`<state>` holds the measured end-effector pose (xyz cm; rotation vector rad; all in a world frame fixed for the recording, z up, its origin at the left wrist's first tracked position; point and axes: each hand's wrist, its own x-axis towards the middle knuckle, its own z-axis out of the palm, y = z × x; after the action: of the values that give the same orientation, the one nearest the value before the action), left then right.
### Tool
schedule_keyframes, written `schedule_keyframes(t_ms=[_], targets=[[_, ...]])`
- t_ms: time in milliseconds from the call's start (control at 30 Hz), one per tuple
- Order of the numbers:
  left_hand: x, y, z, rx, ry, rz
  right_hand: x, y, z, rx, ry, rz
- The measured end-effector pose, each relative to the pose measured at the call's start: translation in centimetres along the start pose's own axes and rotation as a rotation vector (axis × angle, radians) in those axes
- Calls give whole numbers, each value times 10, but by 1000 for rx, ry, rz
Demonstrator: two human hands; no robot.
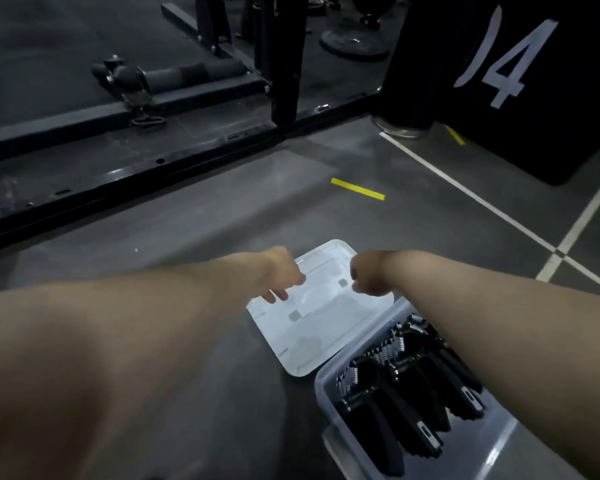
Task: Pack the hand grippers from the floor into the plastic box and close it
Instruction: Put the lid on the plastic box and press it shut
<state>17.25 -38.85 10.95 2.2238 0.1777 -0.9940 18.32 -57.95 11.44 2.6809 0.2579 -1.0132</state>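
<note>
A clear plastic box (329,386) stands open on the floor at the lower right. Several black hand grippers (406,386) with metal springs lie packed inside it. Its white lid (312,334) lies flat on the floor just left of and beyond the box. My left hand (283,275) is at the lid's far left edge, fingers curled down onto it. My right hand (366,277) is curled on the lid's far right edge. My right forearm crosses over the box's far corner and hides part of it.
A black steel rack frame (129,174) runs across the floor behind the lid. A big black block marked 04 (520,81) stands at the back right. White lines (465,188) and a yellow tape strip (357,189) mark the grey floor.
</note>
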Motion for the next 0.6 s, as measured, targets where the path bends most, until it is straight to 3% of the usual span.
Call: schedule_keyframes(t_ms=[200,500,600], targets=[[29,-13,30,-34,19,-96,40,24,10,65,-15,12],[61,-39,56,-207,158,-288,100,44,9,-64,-60,-41],[66,-46,63,-43,154,-364,113,53,11,-60,-86,-32]])
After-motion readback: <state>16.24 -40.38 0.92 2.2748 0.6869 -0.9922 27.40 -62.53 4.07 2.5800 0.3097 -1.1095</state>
